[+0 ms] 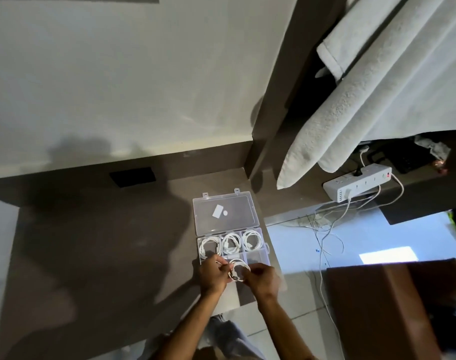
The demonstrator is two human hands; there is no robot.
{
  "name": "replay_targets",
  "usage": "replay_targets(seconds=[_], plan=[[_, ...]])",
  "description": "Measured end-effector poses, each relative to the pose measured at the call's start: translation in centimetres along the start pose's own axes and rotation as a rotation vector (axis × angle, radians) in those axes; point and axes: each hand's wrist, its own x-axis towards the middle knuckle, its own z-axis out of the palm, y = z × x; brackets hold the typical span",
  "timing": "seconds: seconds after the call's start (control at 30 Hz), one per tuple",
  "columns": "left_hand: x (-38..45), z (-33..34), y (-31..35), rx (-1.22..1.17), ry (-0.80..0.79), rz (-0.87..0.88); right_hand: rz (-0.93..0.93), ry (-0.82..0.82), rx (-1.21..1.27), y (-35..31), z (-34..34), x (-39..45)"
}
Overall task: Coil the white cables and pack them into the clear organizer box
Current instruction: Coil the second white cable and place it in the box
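Both hands seemingly pinch coiled cable

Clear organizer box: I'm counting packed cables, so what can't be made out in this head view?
- Clear plastic organizer box: near-left compartments hidden behind left hand and right hand.
- Coiled white cable in both hands: ends hidden by fingers, connector too small.
- White labels on lid: too small.

Wall: the pale cream plaster wall in front of me carries soft shadows.
Counter: my dark brown matte counter has a black rectangular panel at its back.
Floor: the glossy light floor tiles reflect a bright patch.
Right side: thick white towels hang above a white power strip.
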Motion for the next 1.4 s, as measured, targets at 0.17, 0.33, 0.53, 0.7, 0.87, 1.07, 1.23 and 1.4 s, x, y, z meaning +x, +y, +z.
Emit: replay_targets(seconds=[0.17,0.33,0.53,0.7,0.87,1.07,1.23,1.4], plan=[[-0.6,1.5,0.1,0.351,0.172,0.135,-0.096,0.056,-0.125,0.3,1.1,1.2],[-0.5,1.9,1.0,0.439,0.196,0.252,-0.249,0.095,-0.084,-0.2,2.0,0.9],[-0.6,1.9,-0.4,0.496,0.092,0.327,-0.347,0.060,-0.237,0.3,2.7,1.5],[-0.2,1.7,-1.2,0.630,0.086,0.387,-0.456,0.009,-0.409,1.7,2.4,1.2],[0.0,1.4,-1.9,0.831,0.075,0.478,-0.497,-0.012,-0.490,2.5,1.5,1.5],[0.6,1.1,-1.7,0.779,0.017,0.538,-0.497,-0.048,-0.447,2.6,0.8,2.3],[0.6,1.3,-1.5,0.793,0.010,0.516,-0.531,-0.061,-0.408,3.2,0.7,2.8],[0.2,1.8,-1.4,0.820,0.093,0.497,-0.534,-0.064,-0.444,4.0,0.1,3.3]])
